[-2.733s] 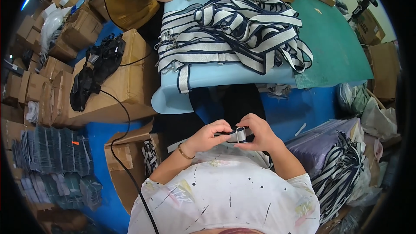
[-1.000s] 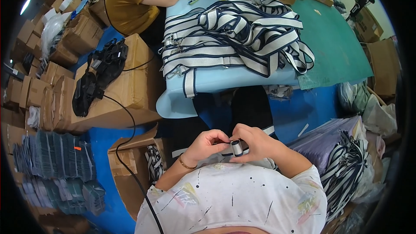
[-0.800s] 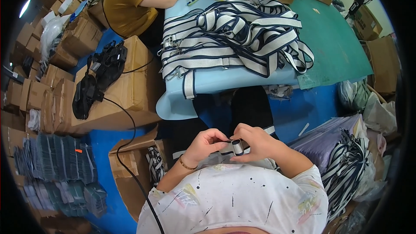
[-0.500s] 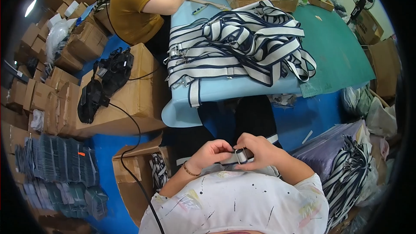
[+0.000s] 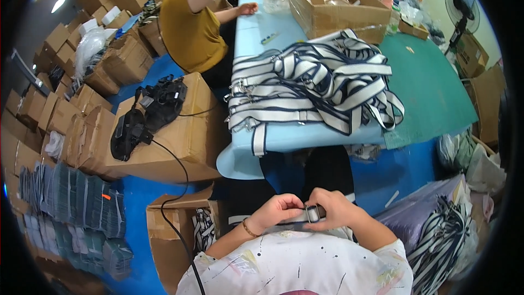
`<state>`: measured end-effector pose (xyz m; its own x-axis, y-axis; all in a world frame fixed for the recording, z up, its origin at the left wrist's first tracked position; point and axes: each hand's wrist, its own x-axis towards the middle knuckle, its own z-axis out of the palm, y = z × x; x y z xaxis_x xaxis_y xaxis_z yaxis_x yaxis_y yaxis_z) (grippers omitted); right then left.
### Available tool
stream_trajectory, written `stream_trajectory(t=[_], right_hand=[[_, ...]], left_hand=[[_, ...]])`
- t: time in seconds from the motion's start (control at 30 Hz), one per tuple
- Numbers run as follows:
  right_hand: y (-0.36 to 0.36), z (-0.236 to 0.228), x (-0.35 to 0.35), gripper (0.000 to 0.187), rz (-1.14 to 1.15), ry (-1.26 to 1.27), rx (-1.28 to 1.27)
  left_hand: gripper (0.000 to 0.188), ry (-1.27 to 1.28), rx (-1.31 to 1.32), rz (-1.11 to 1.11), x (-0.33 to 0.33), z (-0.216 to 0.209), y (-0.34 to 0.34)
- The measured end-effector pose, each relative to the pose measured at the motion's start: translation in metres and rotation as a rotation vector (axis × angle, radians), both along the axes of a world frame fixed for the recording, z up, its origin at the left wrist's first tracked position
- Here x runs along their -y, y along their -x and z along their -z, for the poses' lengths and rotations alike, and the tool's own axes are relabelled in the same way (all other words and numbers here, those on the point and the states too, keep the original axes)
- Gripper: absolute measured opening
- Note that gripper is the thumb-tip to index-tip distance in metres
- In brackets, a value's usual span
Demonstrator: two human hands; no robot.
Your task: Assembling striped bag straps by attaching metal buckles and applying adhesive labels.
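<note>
Over my lap, both hands work at one white-and-navy webbing strap (image 5: 296,218). A metal slide buckle (image 5: 313,214) sits on it, between my hands. My left hand (image 5: 277,211) pinches the strap on the buckle's left side. The fingers of my right hand (image 5: 331,209) are closed around the buckle's right side, partly hiding it. On the light blue table (image 5: 305,137) ahead lies a big heap of the same striped straps (image 5: 322,84), with metal clips along its left edge. One strap end hangs over the front edge.
At the left, a carton (image 5: 191,131) carries a black harness (image 5: 147,109) with a cable. An open carton (image 5: 166,224) with straps stands by my left arm. More straps (image 5: 445,240) lie at the right. A co-worker (image 5: 194,27) sits at the table's far left.
The view has shifted, so the scene sits lower. My hands keep hold of the strap and buckle. The co-worker's one arm has risen, and a strap-like piece hangs above the table.
</note>
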<state>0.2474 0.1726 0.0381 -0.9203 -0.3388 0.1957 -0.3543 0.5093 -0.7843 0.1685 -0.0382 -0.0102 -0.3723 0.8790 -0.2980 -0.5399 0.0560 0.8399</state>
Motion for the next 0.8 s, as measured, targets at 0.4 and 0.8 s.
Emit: stream_trajectory(t=[0.4,0.8], right_hand=[[-0.008,0.009,0.007,0.055,0.004,0.038,0.022],[0.0,0.032,0.015,0.024,0.242,0.672,0.273]], left_hand=[[0.013,-0.053,-0.057,0.015,-0.004,-0.01,-0.009],[0.094,0.009,-1.028,-0.062,-0.029,-0.035,-0.011]])
